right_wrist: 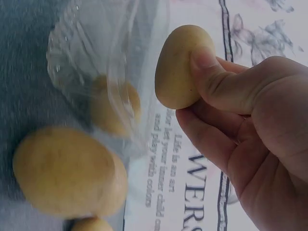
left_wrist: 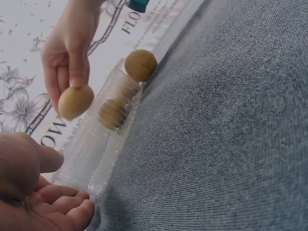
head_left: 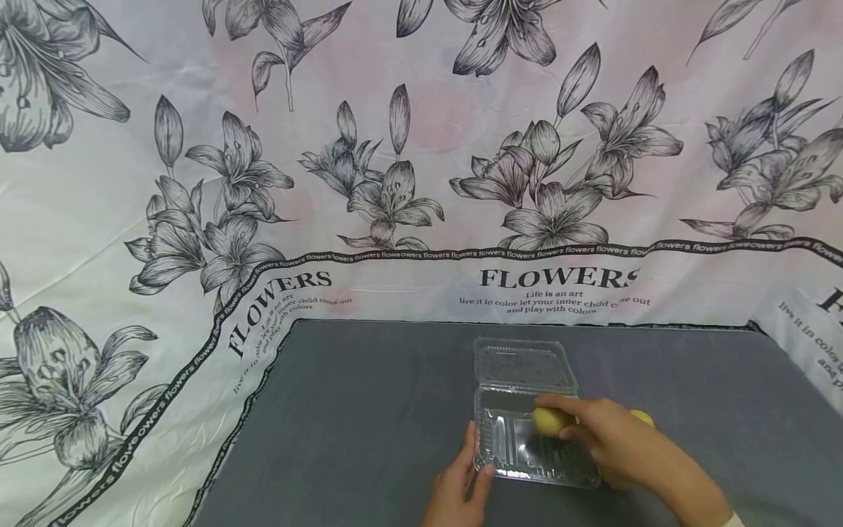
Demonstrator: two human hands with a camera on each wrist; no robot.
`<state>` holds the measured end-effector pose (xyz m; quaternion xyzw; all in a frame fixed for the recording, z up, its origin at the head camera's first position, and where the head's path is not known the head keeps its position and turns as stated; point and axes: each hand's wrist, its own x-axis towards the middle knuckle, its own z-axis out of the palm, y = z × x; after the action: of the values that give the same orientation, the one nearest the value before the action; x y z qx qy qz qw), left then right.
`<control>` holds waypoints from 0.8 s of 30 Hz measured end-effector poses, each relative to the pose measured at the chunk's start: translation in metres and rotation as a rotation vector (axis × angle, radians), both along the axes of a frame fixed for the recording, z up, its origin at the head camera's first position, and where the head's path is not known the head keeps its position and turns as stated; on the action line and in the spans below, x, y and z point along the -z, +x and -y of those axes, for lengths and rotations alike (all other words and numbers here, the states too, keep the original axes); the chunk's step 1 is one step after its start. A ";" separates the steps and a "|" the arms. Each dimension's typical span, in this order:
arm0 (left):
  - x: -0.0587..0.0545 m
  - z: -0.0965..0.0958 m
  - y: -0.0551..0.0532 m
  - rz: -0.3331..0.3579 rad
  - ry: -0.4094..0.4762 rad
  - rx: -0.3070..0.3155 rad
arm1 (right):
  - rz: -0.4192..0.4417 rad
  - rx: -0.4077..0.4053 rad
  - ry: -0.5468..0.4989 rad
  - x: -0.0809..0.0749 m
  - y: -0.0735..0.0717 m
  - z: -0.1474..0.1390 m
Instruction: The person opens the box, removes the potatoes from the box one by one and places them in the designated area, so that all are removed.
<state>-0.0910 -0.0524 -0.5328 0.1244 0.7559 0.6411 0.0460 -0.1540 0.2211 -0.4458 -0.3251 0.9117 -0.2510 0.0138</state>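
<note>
My right hand (head_left: 612,435) pinches a small yellow potato (right_wrist: 180,67) between thumb and fingers, above the clear plastic container (head_left: 540,478). Hinged to the back of the container is its lid (head_left: 523,366), which lies flipped back. At the near left corner, my left hand (head_left: 454,483) holds the container, thumb at the front and fingers along the left side. Another potato (head_left: 642,418) sits right of the container, partly hidden by my right arm. The right wrist view shows a large potato (right_wrist: 62,171) close up, with others around it.
A dark grey tabletop (head_left: 362,424) lies under everything. Behind it and to the left hangs a white cloth (head_left: 421,285) printed with flowers and lettering. In the left wrist view, a potato (left_wrist: 113,114) shows through clear plastic, and a dark green thing (left_wrist: 138,5) is cut off at the top.
</note>
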 end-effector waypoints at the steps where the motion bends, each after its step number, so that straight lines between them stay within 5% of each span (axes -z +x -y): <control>1: -0.001 0.000 0.000 0.007 0.000 -0.003 | -0.022 0.001 -0.009 0.000 0.001 -0.004; 10: -0.002 0.000 0.002 -0.055 -0.003 -0.007 | -0.100 0.053 -0.022 -0.001 0.003 -0.030; 17: 0.001 -0.001 0.002 -0.125 -0.012 -0.029 | -0.248 0.092 -0.009 0.006 0.007 -0.047; 24: 0.006 -0.001 0.001 -0.172 -0.042 -0.042 | -0.274 0.127 0.005 0.009 0.014 -0.063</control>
<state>-0.0901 -0.0517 -0.5393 0.1623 0.7729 0.6128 -0.0296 -0.1399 0.2844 -0.4551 -0.2981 0.9244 -0.2022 -0.1257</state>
